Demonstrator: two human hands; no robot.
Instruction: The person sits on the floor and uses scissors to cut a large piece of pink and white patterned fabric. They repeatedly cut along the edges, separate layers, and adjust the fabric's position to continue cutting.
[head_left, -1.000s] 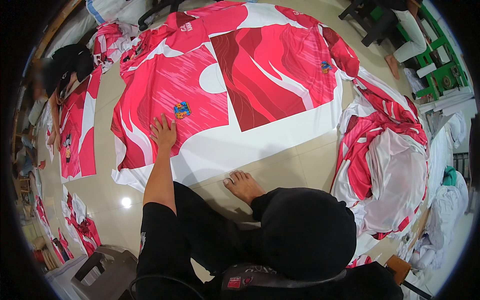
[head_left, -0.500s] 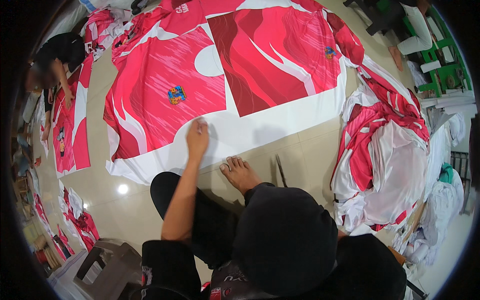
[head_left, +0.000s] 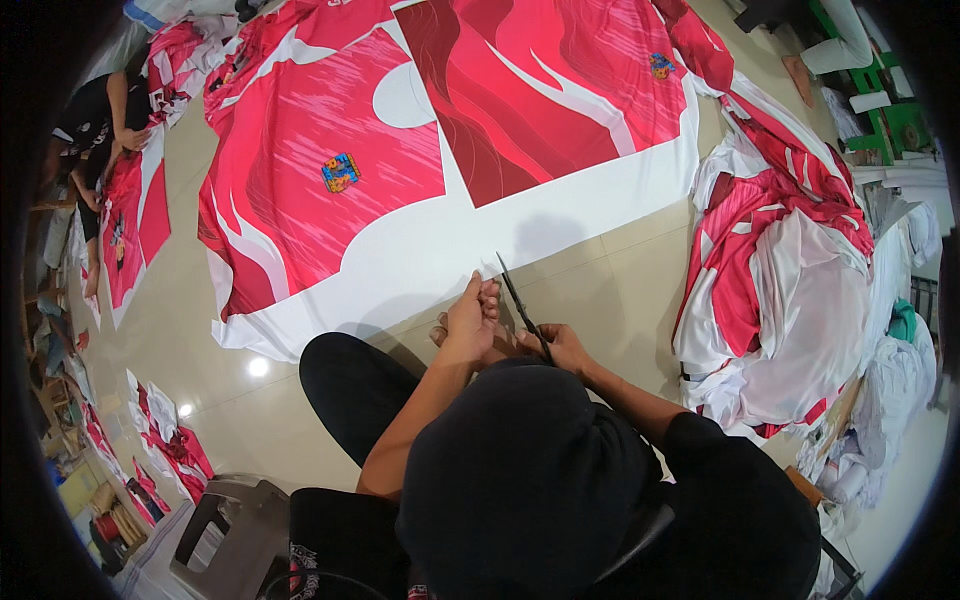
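Note:
A large printed fabric sheet [head_left: 400, 245] in pink, dark red and white lies spread on the floor ahead of me. At its white near edge my left hand [head_left: 473, 318] is closed in a pinch, the fingertips on the cloth border. Just to the right, my right hand [head_left: 560, 347] grips a pair of dark scissors [head_left: 514, 290] by the handle end. The slim blades point up and away, their tips beside the fabric edge close to my left fingers. My bare foot is mostly hidden behind the left hand.
A heap of pink and white cloth [head_left: 775, 290] sits on the right. Another person [head_left: 115, 115] bends over a printed panel [head_left: 135, 220] at the far left. A grey plastic stool [head_left: 230, 540] stands at lower left, near fabric scraps [head_left: 165, 440]. A green rack [head_left: 890, 125] is at far right.
My left hand has moved right and nearer along the white border. My right hand has come into view with the scissors, which were lying on the floor. The other person has straightened somewhat.

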